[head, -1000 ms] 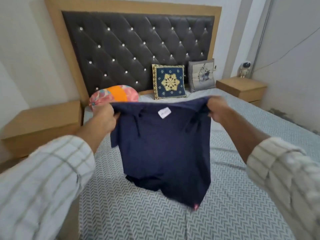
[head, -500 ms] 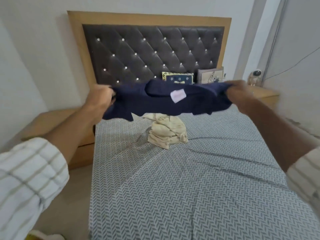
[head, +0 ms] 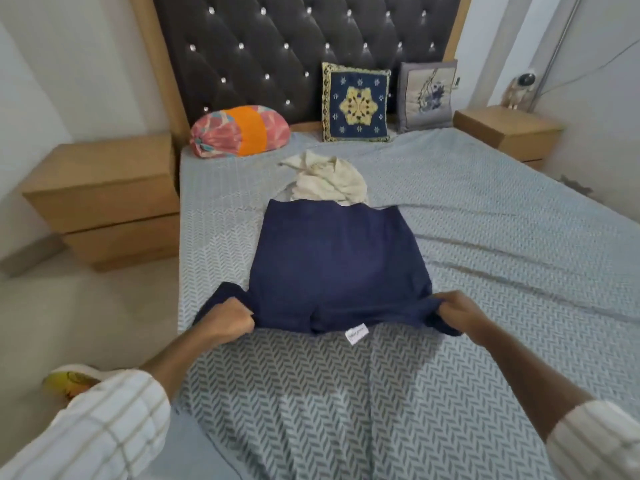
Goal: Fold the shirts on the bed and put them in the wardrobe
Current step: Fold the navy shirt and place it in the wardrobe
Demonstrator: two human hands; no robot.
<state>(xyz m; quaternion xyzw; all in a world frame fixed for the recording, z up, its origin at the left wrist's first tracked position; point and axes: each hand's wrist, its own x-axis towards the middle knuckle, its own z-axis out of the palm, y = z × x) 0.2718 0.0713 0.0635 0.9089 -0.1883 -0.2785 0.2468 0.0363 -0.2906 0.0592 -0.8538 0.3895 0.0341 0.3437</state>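
Note:
A navy blue shirt point(head: 337, 258) lies spread flat on the bed point(head: 502, 237), its collar end with a white label toward me. My left hand point(head: 230, 318) grips the shirt at its left shoulder. My right hand point(head: 459, 311) grips the right shoulder. A crumpled cream shirt point(head: 327, 181) lies just beyond the navy shirt's far hem, touching it. The wardrobe is not in view.
A pink and orange bolster point(head: 240, 131), a blue patterned cushion point(head: 355, 102) and a grey cushion point(head: 427, 95) lean at the tufted headboard point(head: 277, 46). Wooden nightstands stand at the bed's left point(head: 104, 199) and right point(head: 509, 133). A yellow slipper point(head: 67, 379) is on the floor.
I swung the navy shirt up and out, then laid it down flat on the bed, still holding both shoulders. The cream shirt came into view behind it.

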